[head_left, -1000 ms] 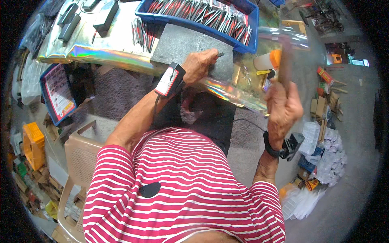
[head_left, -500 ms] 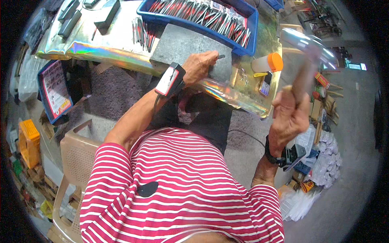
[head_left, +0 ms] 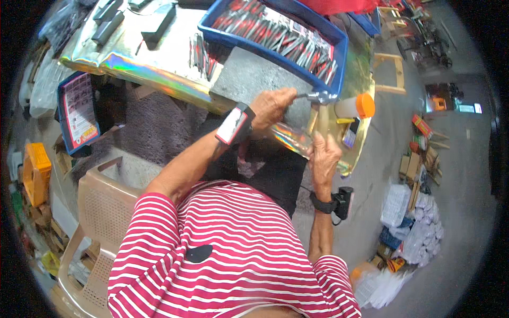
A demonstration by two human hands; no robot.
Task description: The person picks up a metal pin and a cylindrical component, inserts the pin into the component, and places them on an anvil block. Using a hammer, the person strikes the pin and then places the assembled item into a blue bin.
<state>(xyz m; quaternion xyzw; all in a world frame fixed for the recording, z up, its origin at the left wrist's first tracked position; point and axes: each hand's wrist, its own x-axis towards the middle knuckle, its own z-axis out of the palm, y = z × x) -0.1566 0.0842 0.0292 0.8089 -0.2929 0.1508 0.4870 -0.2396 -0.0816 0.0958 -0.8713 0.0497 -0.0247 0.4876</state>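
My left hand (head_left: pixel 272 107) is closed around a short dark piece, too small to name, whose end pokes out past the fingers. The hand rests at the near side of a grey metal block (head_left: pixel 249 74) on the worktable. Gripped by the handle, a hammer (head_left: pixel 322 97) is in my right hand (head_left: pixel 324 156), its shiny head against or right beside the tip of the dark piece; I cannot tell if they touch. Behind the block stands a blue tray (head_left: pixel 343 58) full of slim red, black and silver tools (head_left: pixel 281 40). More of these tools (head_left: pixel 200 57) lie left of the block.
A clear jar with an orange lid (head_left: pixel 365 106) stands at the table's right end. Dark oblong boxes (head_left: pixel 159 24) sit on the far left. A beige plastic chair (head_left: pixel 108 201) is at my left; wrapped bundles (head_left: pixel 421 228) lie on the floor at right.
My right hand has swung the hammer down and left, from raised at the right to the dark piece by my left hand. The view has shifted slightly; my left hand keeps its grip.
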